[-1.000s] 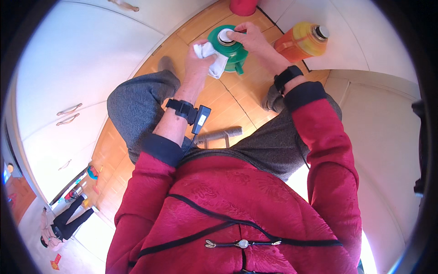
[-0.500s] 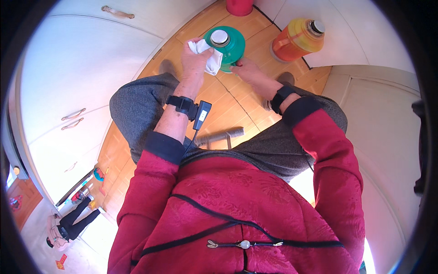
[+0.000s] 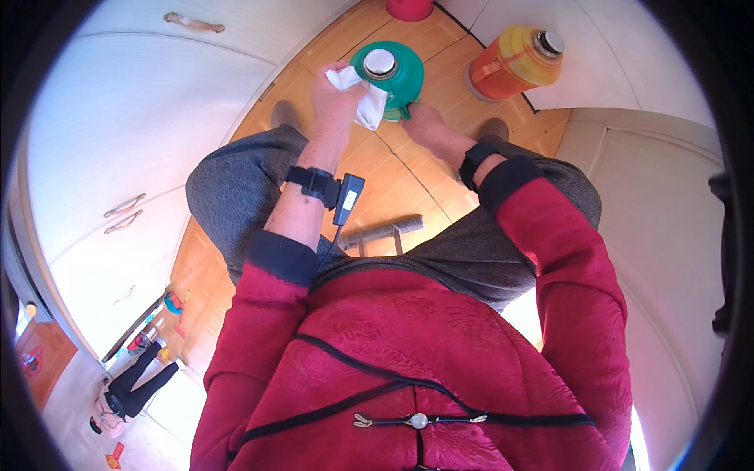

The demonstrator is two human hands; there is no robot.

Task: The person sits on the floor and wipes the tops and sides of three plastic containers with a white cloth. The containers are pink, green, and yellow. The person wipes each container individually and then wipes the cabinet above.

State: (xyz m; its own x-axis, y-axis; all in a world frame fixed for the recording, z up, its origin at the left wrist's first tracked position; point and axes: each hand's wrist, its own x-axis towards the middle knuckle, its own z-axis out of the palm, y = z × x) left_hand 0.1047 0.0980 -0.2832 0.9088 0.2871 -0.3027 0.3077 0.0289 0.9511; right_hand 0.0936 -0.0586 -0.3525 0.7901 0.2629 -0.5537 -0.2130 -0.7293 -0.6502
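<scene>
Two flasks, one green [image 3: 393,74], one orange [image 3: 514,61], one white cloth [image 3: 361,98]

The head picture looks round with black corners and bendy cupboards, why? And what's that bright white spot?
Head view: a fisheye lens makes the round frame, dark rim, and bends the cupboard edges. The white spot by the right sleeve is sunlit floor, washed out. The left hand, cloth and green flask look sharp.

Flask [image 3: 390,74] on floor [image 3: 408,196], cloth [image 3: 363,98] at its left, second flask [image 3: 514,61] to its right, cabinets [image 3: 133,133] left
</scene>
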